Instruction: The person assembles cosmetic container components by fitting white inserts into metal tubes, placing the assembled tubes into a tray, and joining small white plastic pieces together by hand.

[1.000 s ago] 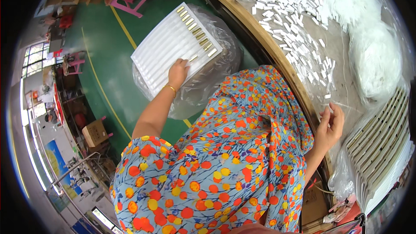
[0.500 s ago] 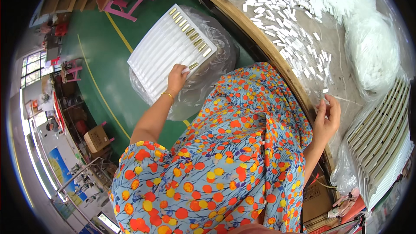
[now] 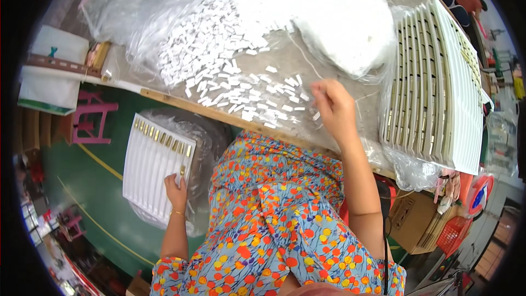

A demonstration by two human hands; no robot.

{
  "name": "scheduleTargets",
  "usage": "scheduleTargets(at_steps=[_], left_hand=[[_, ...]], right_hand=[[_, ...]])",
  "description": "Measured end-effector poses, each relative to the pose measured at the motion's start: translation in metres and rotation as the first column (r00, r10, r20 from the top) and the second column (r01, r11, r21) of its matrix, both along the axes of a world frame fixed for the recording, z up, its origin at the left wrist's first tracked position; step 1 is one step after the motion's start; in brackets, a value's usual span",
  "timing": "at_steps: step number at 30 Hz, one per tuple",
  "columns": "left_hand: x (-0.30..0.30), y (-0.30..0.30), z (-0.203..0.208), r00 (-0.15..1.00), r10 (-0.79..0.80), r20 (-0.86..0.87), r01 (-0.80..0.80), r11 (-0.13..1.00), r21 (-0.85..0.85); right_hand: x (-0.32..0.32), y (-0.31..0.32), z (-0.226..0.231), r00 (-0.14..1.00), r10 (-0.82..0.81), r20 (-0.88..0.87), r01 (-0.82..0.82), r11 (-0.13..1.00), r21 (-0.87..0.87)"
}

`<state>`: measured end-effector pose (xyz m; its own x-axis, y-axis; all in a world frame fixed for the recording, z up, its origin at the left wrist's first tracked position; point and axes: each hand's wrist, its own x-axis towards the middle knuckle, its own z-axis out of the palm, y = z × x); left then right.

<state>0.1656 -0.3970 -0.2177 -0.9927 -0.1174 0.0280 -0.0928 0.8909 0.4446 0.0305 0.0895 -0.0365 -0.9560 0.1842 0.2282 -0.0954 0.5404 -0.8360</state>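
Observation:
At lower left, my left hand (image 3: pixel 175 191) rests over a white ridged tray (image 3: pixel 143 170), its fingers pinched beside a small gold-coloured piece (image 3: pixel 182 170). What is between those fingertips is too small to make out. A row of similar gold pieces (image 3: pixel 163 136) lies along the tray's far edge. Above the worktable, my right hand (image 3: pixel 334 104) has its fingers curled, blurred by motion; whether they hold anything is unclear. A small white block (image 3: pixel 316 116) lies just below that hand, and scattered white blocks (image 3: pixel 238 90) spread out to its left.
A clear plastic bag of white pieces (image 3: pixel 350 27) sits beyond my right hand. At the right stand stacked ridged trays (image 3: pixel 422 87) with gold pieces. The table's wooden edge (image 3: pixel 219 118) runs between me and the blocks. A pink stool (image 3: pixel 93 116) stands on the green floor.
The view has swung right, bringing more of the table into sight. My right hand has its fingers differently curled and blurred. The left hand stays by the same end of the tray.

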Motion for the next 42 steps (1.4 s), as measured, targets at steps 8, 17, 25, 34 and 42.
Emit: scheduleTargets(at_steps=[8, 17, 25, 34, 42], left_hand=[[-0.104, 0.084, 0.086, 0.933, 0.108, -0.343, -0.018, 0.966, 0.256], [-0.207, 0.217, 0.167, 0.854, -0.116, -0.508, 0.408, 0.753, 0.515], [-0.279, 0.284, 0.154, 0.705, -0.587, -0.398, 0.668, 0.739, 0.093], [-0.29, 0.31, 0.142, 0.781, -0.591, -0.202, 0.602, 0.798, -0.007], [-0.287, 0.274, 0.159, 0.865, -0.443, -0.235, 0.494, 0.834, 0.246]], right_hand=[[-0.119, -0.029, -0.036, 0.995, 0.078, 0.056, -0.092, 0.939, 0.333], [-0.135, -0.041, -0.045, 0.994, 0.032, 0.102, -0.065, 0.936, 0.346], [-0.086, -0.008, -0.025, 0.984, -0.069, 0.166, 0.026, 0.969, 0.247], [-0.065, 0.006, -0.024, 0.993, -0.023, 0.113, -0.005, 0.971, 0.24], [-0.088, -0.013, -0.036, 0.988, 0.146, -0.045, -0.115, 0.905, 0.409]])
